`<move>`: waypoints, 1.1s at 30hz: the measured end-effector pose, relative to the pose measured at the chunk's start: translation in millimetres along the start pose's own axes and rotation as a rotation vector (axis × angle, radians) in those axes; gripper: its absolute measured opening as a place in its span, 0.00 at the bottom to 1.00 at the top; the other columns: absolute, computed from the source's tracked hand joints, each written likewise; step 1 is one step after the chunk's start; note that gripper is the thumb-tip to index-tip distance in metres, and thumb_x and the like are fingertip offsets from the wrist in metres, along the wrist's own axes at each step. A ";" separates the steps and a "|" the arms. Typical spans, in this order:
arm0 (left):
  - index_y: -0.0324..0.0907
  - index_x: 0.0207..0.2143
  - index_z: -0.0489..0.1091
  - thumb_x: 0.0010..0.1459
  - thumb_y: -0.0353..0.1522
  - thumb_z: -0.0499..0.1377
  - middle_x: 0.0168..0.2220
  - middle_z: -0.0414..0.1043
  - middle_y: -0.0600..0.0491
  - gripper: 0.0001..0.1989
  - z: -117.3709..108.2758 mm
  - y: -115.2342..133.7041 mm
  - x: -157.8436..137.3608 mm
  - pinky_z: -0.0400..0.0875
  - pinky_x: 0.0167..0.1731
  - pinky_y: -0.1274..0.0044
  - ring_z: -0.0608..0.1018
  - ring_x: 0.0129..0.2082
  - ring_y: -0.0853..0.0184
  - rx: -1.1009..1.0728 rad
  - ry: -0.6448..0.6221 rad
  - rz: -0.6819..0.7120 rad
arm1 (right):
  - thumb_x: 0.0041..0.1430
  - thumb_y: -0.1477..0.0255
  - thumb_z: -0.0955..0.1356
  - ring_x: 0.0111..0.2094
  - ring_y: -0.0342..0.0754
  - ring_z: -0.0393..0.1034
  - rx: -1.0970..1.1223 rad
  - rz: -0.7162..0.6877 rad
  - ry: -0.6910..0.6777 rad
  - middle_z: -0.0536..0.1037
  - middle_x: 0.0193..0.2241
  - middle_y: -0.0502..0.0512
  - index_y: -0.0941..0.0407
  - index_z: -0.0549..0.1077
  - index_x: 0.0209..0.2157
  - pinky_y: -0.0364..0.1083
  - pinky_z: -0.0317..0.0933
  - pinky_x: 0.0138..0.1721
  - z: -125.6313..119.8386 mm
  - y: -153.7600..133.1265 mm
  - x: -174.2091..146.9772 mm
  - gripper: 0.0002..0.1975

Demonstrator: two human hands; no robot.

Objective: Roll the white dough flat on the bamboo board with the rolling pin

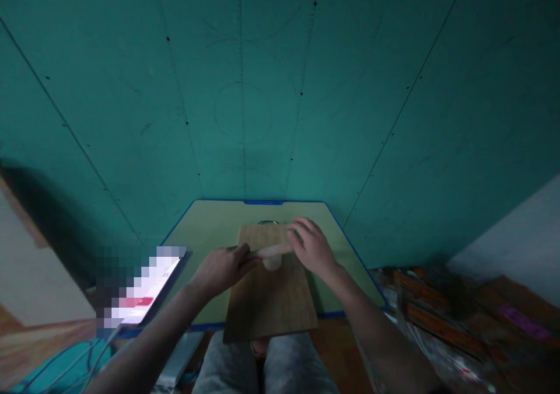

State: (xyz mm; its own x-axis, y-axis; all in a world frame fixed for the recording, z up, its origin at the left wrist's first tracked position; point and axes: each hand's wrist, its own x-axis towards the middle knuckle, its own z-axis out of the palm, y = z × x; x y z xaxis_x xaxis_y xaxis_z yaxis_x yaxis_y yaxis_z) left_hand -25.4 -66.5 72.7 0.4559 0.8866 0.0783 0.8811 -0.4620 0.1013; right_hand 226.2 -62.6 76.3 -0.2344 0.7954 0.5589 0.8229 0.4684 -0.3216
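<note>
A pale rolling pin [275,250] lies slantwise above a wooden cutting board [271,300], its right end a little higher in the view. Under its middle is a small, round, whitish piece that looks like dough [272,262], partly covered by the pin. My left hand [225,270] is closed around the pin's left end. At the other end, my right hand [311,245] has its fingers curled over the pin, which hides that tip. The picture is dim and somewhat blurred.
The board rests on a small pale table [210,222] with a blue edge, against a green wall [271,90]. A lit tablet [151,283], partly pixelated, is at the left with a cable. Cardboard and plastic clutter [455,324] lies low at the right. My legs [231,365] are below the board.
</note>
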 end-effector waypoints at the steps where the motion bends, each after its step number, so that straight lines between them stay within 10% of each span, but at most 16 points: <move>1: 0.44 0.41 0.68 0.67 0.46 0.49 0.34 0.80 0.47 0.17 2.5 3.0 2.9 0.65 0.29 0.76 0.82 0.34 0.58 0.022 -0.010 0.018 | 0.70 0.66 0.58 0.50 0.51 0.69 -0.043 0.025 -0.064 0.76 0.47 0.59 0.55 0.76 0.43 0.49 0.62 0.54 4.7 -0.8 1.0 0.16; 18: 0.39 0.45 0.72 0.70 0.42 0.43 0.42 0.75 0.42 0.23 17.2 -8.6 73.4 0.69 0.40 0.70 0.78 0.43 0.57 0.101 0.056 -0.082 | 0.72 0.66 0.56 0.48 0.49 0.71 -0.263 0.331 -0.268 0.78 0.48 0.58 0.54 0.77 0.44 0.47 0.60 0.48 57.9 20.6 28.3 0.20; 33: 0.38 0.48 0.72 0.69 0.40 0.44 0.49 0.73 0.39 0.21 29.4 -9.6 75.8 0.67 0.46 0.66 0.74 0.50 0.53 0.113 0.149 -0.123 | 0.71 0.69 0.56 0.48 0.51 0.70 -0.313 0.255 -0.282 0.79 0.46 0.58 0.55 0.78 0.42 0.48 0.60 0.49 61.4 19.5 22.6 0.19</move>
State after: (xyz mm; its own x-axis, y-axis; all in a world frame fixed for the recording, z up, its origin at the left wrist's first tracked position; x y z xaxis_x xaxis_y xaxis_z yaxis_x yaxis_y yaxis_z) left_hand 4.4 5.8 48.5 0.3283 0.9189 0.2189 0.9411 -0.3380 0.0077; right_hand 205.1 -11.9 35.7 -0.1004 0.9630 0.2500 0.9783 0.1414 -0.1517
